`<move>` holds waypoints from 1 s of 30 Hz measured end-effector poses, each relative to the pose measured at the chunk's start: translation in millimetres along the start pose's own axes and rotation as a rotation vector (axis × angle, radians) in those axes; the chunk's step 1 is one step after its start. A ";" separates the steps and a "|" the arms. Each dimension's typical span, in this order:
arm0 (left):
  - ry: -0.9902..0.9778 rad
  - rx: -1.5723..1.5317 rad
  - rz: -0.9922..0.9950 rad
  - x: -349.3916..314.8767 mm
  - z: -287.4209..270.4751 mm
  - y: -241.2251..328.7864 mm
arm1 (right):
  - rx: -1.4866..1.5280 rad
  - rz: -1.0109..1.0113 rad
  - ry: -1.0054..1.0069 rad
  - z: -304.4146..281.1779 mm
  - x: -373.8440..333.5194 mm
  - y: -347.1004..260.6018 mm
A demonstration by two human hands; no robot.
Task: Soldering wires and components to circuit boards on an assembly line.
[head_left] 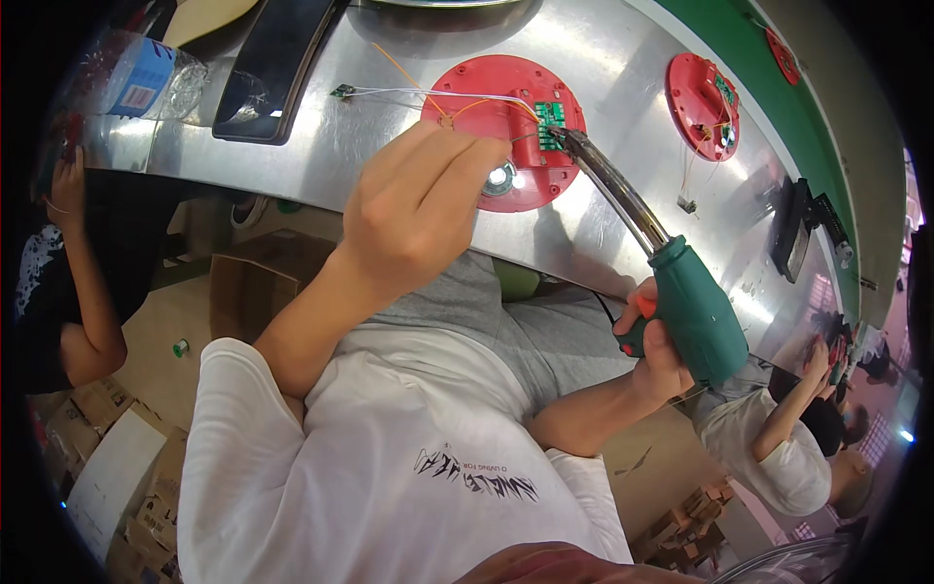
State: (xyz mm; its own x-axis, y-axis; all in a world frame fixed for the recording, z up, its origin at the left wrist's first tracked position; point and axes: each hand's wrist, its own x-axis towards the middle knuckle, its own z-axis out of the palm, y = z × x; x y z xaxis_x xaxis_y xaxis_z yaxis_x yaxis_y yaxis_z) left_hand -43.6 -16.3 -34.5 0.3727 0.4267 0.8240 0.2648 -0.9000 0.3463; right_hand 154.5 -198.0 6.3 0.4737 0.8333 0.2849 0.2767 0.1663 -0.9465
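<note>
A round red plastic cover (pixel 457 78) lies on the metal bench with a small green circuit board (pixel 552 112) and a round speaker (pixel 501 178) on it. My left hand (pixel 413 200) is closed over its near left part, fingertips pinching what looks like a thin wire (pixel 523 139) that runs to the board. My right hand (pixel 662 358) grips a green soldering gun (pixel 699 311) by its handle, and the dark tip touches or nearly touches the board. White wires (pixel 418 93) lead left from the board to a tiny module (pixel 342 91). An orange wire (pixel 397 64) sticks up beside them.
Left along the bench are a black phone (pixel 272 73) and a plastic bottle (pixel 146 83). To the right lie another wired red cover (pixel 689 97) and a black device (pixel 792 234). Other people's hands (pixel 66 190) appear at both sides. Cardboard boxes (pixel 263 277) stand below.
</note>
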 end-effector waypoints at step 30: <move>-0.009 0.020 0.017 1.4 1.2 -1.4 | 0.075 0.141 -0.052 -3.7 9.8 -4.4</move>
State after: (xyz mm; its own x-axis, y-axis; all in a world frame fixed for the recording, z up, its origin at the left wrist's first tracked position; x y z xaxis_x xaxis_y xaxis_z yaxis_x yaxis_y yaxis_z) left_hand -42.3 -14.3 -34.3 0.3852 0.4118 0.8258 0.2759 -0.9054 0.3228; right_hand 161.0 -192.5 13.8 0.4587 0.8772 0.1421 0.1462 0.0832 -0.9858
